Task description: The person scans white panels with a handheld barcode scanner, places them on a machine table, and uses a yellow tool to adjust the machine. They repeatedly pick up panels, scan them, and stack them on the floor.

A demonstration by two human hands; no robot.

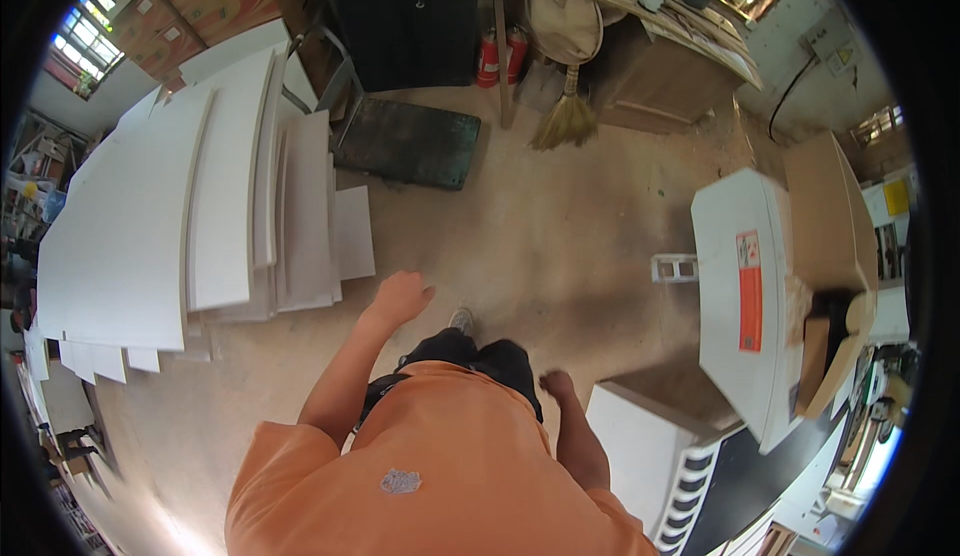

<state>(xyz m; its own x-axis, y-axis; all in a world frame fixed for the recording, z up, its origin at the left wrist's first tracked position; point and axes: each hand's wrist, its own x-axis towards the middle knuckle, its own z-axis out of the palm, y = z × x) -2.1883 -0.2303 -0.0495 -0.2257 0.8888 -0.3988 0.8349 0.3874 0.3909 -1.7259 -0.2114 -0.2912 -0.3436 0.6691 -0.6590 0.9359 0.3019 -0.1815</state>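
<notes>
My left hand (403,298) is out in front of my body with its fingers curled in, and nothing shows in it. It is nearest to the stack of white panels (225,191), without touching it. My right hand (557,385) hangs beside my right thigh, small in view, its fingers curled and no object visible in it. To its right stands a white cabinet (640,446), apart from the hand. One of my shoes (461,320) shows ahead of the other, which is hidden.
A platform scale (405,143) stands ahead on the left. Farther off are red fire extinguishers (488,59), a straw broom (567,121) and a brown cabinet (660,76). At right, a white boxy piece with an orange label (725,306) sits beside an opened cardboard box (830,216).
</notes>
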